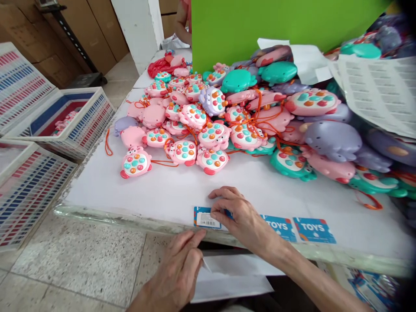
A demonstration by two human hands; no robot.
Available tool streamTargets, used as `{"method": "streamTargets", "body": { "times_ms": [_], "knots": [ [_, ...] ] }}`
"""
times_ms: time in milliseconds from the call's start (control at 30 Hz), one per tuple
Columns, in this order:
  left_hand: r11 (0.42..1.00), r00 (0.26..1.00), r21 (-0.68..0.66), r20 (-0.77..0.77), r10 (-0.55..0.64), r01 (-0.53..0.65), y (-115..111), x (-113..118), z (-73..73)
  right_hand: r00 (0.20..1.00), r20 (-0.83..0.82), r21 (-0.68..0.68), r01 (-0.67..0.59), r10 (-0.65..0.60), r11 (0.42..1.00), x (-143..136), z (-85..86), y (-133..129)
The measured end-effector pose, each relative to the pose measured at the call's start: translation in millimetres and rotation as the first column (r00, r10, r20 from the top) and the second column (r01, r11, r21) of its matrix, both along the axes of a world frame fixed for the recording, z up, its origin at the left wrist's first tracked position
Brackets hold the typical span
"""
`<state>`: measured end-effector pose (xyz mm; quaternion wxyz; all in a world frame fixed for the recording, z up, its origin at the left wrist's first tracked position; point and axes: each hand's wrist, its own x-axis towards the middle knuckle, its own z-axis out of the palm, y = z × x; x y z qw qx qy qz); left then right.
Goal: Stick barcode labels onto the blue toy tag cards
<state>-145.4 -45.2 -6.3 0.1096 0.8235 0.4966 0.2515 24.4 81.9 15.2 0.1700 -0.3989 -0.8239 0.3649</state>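
My right hand [235, 210] is over the table's front edge, fingers bent and apart, a fingertip touching the white barcode label [207, 221] on a blue card [196, 211]. Part of that card is hidden under the hand. Two more blue cards marked TOYS, a nearer card [282, 227] and a far right card [314, 229], lie in the same row; the nearer one is partly behind my right wrist. Below the table edge, my left hand [175, 268] is closed on a white paper sheet [234, 284], which hangs over my lap.
Pink, purple and green animal-shaped toys [183, 151] with orange cords are heaped across the table [104, 190]. Printed sheets [380, 91] rest on the right heap. A green panel [260, 26] stands behind. Plastic baskets [78, 125] are at left. Another person's arm [182, 26] shows at the back.
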Motion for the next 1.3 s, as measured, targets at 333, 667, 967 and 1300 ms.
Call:
{"method": "streamTargets", "body": {
  "times_ms": [333, 667, 967, 1300],
  "knots": [
    [1.0, 1.0, 0.012, -0.012, 0.0, 0.0, -1.2, 0.2, 0.7, 1.0, -0.018, 0.026, -0.005, 0.006, 1.0, 0.7, -2.6, 0.1],
    [1.0, 1.0, 0.018, 0.008, 0.0, 0.0, 2.1, 0.8, 1.5, 1.0, -0.015, 0.025, -0.006, 0.006, 1.0, -0.1, -4.4, -0.7],
    [0.998, 0.999, 0.058, -0.03, 0.022, -0.021, 2.1, 2.5, 5.2, 1.0, -0.003, 0.027, -0.003, 0.004, 1.0, -1.0, -1.8, -0.3],
    [0.999, 0.995, -0.011, -0.089, 0.037, -0.038, 4.3, 5.1, 5.1, 1.0, -0.003, 0.064, -0.001, 0.001, 0.998, -0.2, -4.6, -1.2]
  ]
}}
